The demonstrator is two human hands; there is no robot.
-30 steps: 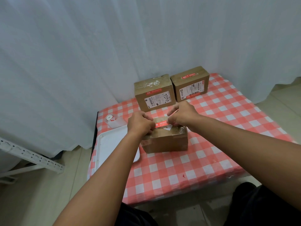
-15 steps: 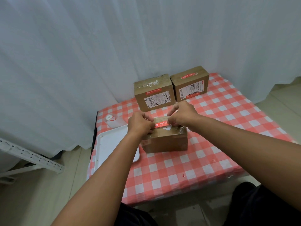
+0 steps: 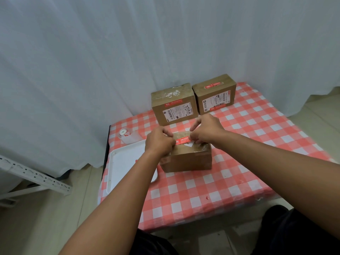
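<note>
A brown cardboard box (image 3: 189,159) sits on the red-and-white checked table (image 3: 230,181), near its left middle. A red label strip (image 3: 182,140) lies across the box's top. My left hand (image 3: 159,142) rests on the top left of the box, fingers curled at the strip's left end. My right hand (image 3: 207,129) is at the top right, fingers curled and pinching at the strip's right end. The far edge of the box top is hidden behind both hands.
Two more taped brown boxes, one on the left (image 3: 173,103) and one on the right (image 3: 215,94), stand side by side at the table's back by a white curtain. A white tray (image 3: 125,162) lies left of the box, a small label roll (image 3: 127,135) behind it. A metal rack (image 3: 35,175) stands on the floor left.
Both hands stay on the box top; the fingers have shifted only slightly along the red strip. The box has not moved.
</note>
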